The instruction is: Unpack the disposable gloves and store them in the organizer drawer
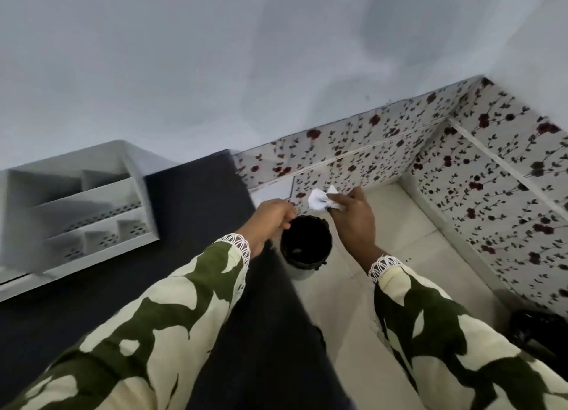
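My right hand (355,217) grips a crumpled piece of white wrapping (322,199) just above and behind a small round bin (305,243) with a black liner that stands on the pale floor. My left hand (272,222) is closed at the bin's left rim; whether it pinches the liner is hard to tell. A white organizer (76,206) with several open compartments and perforated shelves rests on the dark table (196,200) at the left. No gloves are visible.
Floral-patterned panels (461,163) line the lower wall behind and to the right of the bin. A dark object (541,332) sits on the floor at the right edge. The plain grey wall fills the upper part of the view.
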